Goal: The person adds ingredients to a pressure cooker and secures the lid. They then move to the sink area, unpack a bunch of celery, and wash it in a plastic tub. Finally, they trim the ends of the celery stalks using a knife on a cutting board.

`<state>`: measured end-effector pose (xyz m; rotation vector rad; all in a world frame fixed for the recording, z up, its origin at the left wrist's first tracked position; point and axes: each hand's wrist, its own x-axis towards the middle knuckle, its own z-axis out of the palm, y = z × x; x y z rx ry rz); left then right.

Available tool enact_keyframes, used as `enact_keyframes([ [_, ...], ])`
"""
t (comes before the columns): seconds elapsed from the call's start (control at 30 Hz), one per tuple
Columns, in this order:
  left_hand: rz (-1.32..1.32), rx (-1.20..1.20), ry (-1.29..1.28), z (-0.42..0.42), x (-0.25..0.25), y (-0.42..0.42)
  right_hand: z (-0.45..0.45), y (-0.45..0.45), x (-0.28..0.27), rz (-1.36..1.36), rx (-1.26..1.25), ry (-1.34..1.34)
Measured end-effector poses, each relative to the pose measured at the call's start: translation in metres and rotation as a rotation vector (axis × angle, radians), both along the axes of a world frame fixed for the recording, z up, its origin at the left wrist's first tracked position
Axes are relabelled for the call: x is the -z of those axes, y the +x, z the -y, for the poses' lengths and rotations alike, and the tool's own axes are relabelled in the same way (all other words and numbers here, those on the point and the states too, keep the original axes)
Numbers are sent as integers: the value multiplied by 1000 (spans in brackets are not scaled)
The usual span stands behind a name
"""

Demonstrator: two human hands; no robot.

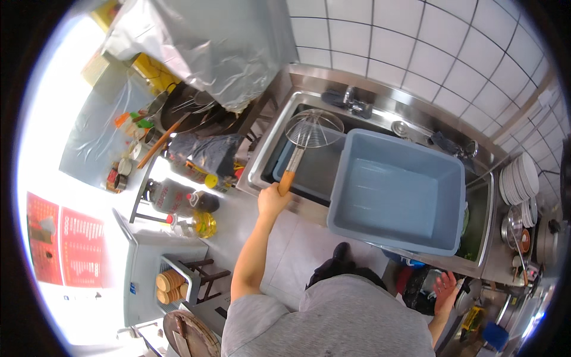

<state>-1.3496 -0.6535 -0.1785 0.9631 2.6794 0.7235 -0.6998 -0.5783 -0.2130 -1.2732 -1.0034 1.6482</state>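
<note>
My left hand grips the wooden handle of a wire spider skimmer. The skimmer's round wire head hangs over the left basin of a stainless steel sink, in which part of another blue-grey tub shows. To its right, a large rectangular blue-grey plastic tub rests across the sink, covering its middle. Low on the right, my right hand is raised with its fingers spread and nothing in it. It is close to a black bag-lined bin below the sink's front edge.
Two faucets, one a chrome faucet, line the sink's back ledge. Stacked white plates stand on the right counter. At left are a dark wok, bottles of oil and a white freezer. A cleaver lies on a round chopping block.
</note>
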Motion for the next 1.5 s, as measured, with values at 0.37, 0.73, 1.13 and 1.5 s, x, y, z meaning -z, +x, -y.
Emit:
enact_keyframes([
  [0.37, 1401, -18, 864, 173, -47, 67, -63, -104, -137, -169, -132, 416],
  [0.73, 1492, 465, 842, 144, -72, 39, 49, -481, -150, -385, -1008, 284],
  [1.13, 971, 718, 828, -9, -107, -134, 27, -571, -202, -323, -797, 302],
  [1.5, 1281, 641, 1293, -88, -173, -77, 57, -539, -216, -343, -739, 195],
])
